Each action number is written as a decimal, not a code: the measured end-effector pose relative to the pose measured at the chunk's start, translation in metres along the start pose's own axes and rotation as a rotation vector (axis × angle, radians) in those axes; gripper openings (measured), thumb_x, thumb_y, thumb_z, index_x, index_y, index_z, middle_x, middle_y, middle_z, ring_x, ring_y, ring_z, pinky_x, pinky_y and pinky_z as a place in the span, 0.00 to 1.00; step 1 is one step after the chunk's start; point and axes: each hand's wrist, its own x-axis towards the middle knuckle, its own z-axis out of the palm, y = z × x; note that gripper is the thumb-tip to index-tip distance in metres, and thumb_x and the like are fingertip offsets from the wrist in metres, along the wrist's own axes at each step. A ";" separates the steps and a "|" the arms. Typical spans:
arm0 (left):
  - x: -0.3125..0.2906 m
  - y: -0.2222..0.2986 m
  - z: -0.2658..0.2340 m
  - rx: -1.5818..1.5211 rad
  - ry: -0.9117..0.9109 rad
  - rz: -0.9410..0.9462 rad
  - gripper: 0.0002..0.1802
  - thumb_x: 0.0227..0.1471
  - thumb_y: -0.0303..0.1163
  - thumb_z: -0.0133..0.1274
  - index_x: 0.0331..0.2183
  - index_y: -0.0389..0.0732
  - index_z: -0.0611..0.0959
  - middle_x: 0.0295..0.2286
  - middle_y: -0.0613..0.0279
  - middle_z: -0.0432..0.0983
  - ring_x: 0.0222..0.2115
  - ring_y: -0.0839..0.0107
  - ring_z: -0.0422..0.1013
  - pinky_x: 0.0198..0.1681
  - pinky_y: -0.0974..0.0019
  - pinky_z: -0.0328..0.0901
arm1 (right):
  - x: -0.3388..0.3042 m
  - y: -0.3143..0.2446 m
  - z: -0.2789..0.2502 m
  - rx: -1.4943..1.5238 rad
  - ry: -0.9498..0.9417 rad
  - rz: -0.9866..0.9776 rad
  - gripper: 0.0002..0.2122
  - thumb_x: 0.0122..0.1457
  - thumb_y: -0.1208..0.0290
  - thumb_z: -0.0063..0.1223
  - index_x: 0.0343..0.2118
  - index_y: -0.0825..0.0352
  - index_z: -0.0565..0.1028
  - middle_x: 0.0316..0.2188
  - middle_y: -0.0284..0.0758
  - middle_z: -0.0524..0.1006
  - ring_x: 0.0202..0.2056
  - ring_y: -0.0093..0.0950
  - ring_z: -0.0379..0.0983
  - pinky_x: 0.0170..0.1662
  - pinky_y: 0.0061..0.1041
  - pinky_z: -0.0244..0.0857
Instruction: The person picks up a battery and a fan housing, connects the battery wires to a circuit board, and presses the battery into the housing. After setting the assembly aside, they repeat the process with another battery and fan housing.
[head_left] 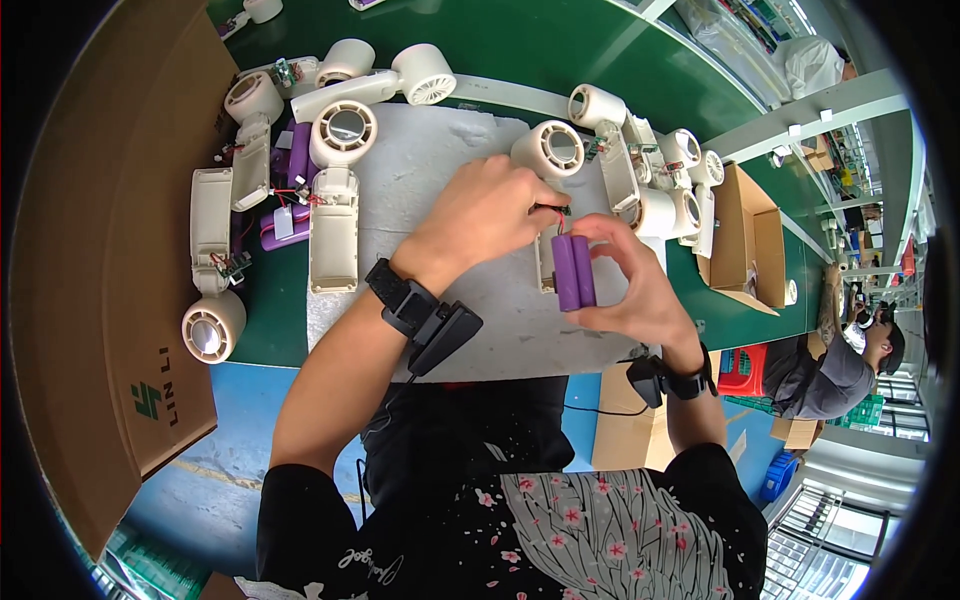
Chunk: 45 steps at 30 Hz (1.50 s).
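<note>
Purple battery pair (573,273), clasped between thumb and fingers of the right hand (640,285), the nearer; its long axis points away from the body, roughly parallel to the open fan handle (545,264) partly beneath; contact cannot be told. Beyond, leftward, the left hand (490,205) pinches a small circuit board (555,209).

The battery pack (573,274) is uniformly purple; its wires (562,226) show red. The circuit board (560,210) is dark green. The fan housing (533,148) is cream with a silver-grey centre. The foam sheet (520,335) is pale grey, the tabletop (530,45) deep green. The large carton (110,200) is brown, marked with a green emblem (147,401). The floor (240,400) is blue. The shirt (615,520) is black, its grey panel line-patterned and scattered with pink-red blossoms.
</note>
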 end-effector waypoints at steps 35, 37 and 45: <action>-0.006 0.003 -0.011 0.046 -0.077 0.031 0.11 0.53 0.31 0.54 0.39 0.47 0.85 0.29 0.54 0.79 0.29 0.53 0.75 0.33 0.55 0.68 | -0.003 0.031 0.016 -0.255 0.143 -0.208 0.30 0.35 0.79 0.69 0.48 0.68 0.76 0.55 0.40 0.69 0.52 0.35 0.69 0.55 0.33 0.63; -0.006 0.004 -0.013 0.042 -0.098 0.018 0.12 0.54 0.30 0.53 0.41 0.47 0.85 0.30 0.54 0.79 0.30 0.52 0.74 0.34 0.55 0.67 | -0.004 0.028 0.018 -0.276 0.158 -0.203 0.30 0.36 0.80 0.68 0.49 0.68 0.76 0.55 0.41 0.69 0.51 0.35 0.70 0.55 0.33 0.64; -0.006 0.004 -0.013 0.033 -0.130 -0.010 0.12 0.54 0.30 0.52 0.41 0.47 0.85 0.31 0.54 0.79 0.30 0.52 0.74 0.34 0.55 0.67 | -0.006 0.021 0.020 -0.383 0.136 -0.236 0.30 0.40 0.79 0.68 0.51 0.69 0.74 0.57 0.41 0.67 0.47 0.36 0.72 0.51 0.33 0.68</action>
